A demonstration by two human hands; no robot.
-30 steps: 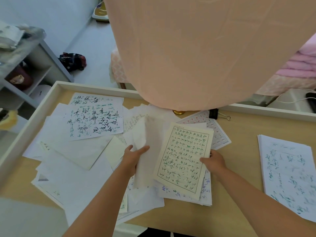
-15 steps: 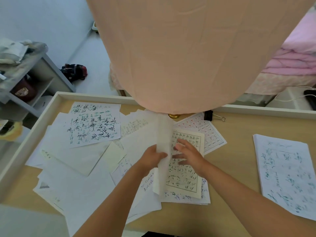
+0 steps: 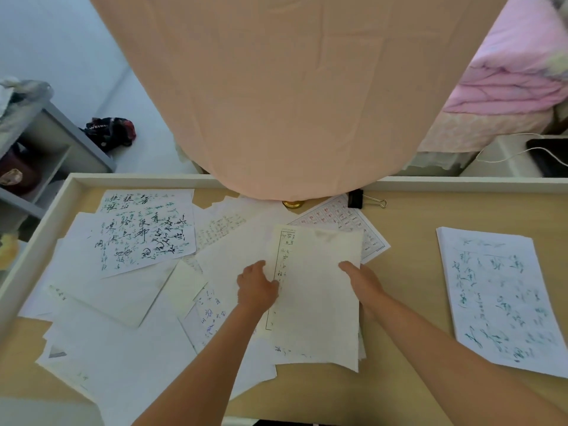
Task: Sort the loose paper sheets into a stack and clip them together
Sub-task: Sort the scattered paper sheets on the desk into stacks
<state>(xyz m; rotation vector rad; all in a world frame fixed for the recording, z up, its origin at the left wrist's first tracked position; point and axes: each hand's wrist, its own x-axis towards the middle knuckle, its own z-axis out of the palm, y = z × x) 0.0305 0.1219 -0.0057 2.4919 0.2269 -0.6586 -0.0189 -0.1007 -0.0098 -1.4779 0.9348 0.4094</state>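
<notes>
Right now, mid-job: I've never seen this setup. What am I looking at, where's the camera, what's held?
No machine: these are a person's two bare hands. All pictures come from one camera on their head, looking down at a table. Peach cloth at the top hangs near the lens. Handwritten loose sheets lie scattered on the left, a neater stack on the right, a black clip at the far edge. The left hand and right hand hold a blank sheet by its side edges, over other pages.
</notes>
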